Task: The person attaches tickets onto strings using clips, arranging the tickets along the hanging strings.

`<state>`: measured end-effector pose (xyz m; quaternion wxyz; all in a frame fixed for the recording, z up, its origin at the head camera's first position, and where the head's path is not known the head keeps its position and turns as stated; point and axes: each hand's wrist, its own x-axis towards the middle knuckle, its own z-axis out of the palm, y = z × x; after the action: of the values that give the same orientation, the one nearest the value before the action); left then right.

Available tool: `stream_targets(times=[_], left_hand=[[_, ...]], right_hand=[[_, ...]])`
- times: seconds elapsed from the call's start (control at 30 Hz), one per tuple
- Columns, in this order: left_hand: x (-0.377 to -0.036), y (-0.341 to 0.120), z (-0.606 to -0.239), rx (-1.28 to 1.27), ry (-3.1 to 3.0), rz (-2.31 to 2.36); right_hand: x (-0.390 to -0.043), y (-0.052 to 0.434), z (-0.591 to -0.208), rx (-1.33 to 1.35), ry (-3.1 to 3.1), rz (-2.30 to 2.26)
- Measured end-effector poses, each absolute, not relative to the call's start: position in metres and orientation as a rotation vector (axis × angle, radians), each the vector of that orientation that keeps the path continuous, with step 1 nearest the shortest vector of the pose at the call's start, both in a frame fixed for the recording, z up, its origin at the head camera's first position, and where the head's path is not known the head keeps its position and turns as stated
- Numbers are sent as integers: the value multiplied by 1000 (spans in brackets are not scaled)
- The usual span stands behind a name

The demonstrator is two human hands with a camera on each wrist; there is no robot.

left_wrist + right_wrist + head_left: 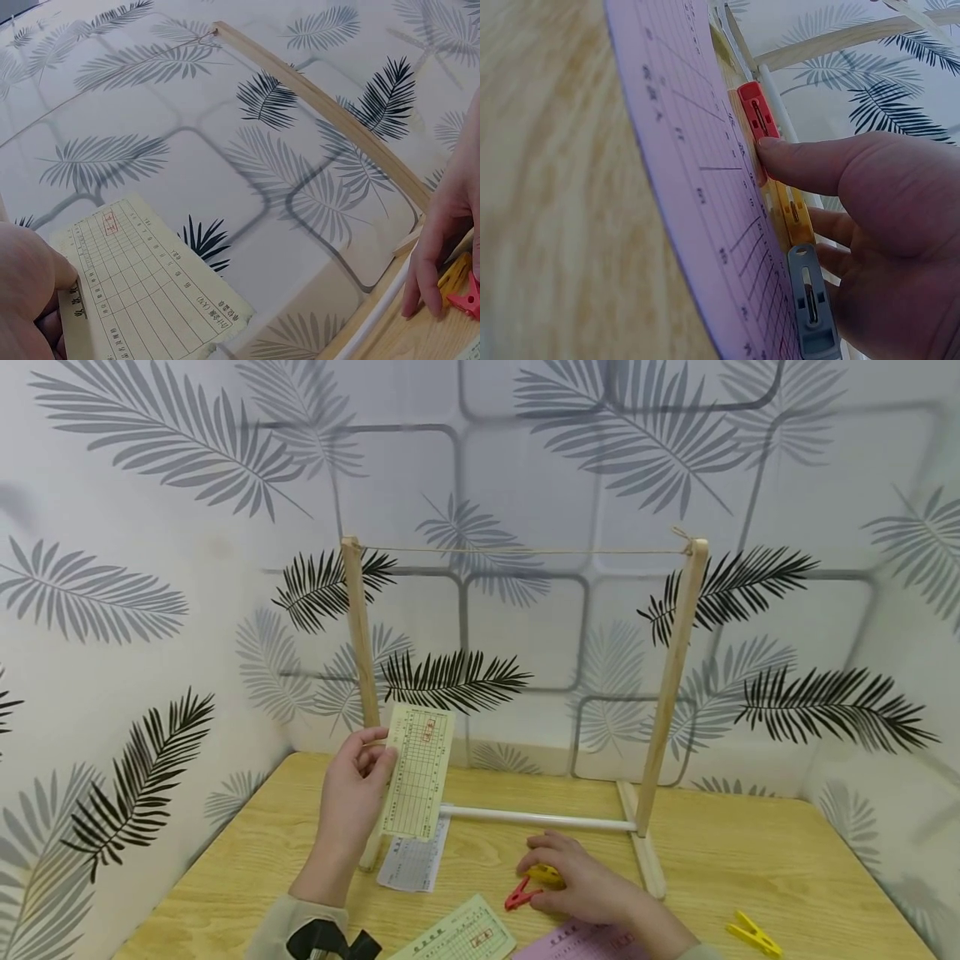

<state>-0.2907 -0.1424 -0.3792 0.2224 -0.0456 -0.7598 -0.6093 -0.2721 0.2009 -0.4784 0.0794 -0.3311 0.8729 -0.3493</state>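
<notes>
My left hand [354, 795] is raised above the table and pinches a yellow-green printed slip [417, 772] by its left edge, in front of the left post. In the left wrist view my thumb [26, 285] lies on this slip [142, 289]. My right hand [587, 883] is low on the table, curled over a yellow clothespin [545, 874] and a red clothespin [519, 893]. In the right wrist view my thumb [817, 161] presses the red clothespin [754, 120] and the yellow clothespin [795, 214], with fingers behind them. A grey clothespin [810, 300] lies in line with them beside a pink slip [705, 187].
A wooden frame stands at the table's back: two posts [360, 635] [675, 677], a string [525, 551] across the top, and a white rod [536, 817] low down. A white slip [412, 864], a green slip [457, 935], a pink slip [581, 943] and another yellow clothespin [753, 933] lie on the table.
</notes>
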Motion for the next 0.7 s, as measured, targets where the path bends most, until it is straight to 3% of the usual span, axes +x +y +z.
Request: stream_targets(times=[0.47,0.7], left_hand=[[-291,-144,-378,-112,-2098,-1702],[-292,-145,-378,-108,-2094,-1707]], right_hand=[[-275,201,-483,-1097,2596,-1059],[-275,203,-482,-987,2568,-1105]])
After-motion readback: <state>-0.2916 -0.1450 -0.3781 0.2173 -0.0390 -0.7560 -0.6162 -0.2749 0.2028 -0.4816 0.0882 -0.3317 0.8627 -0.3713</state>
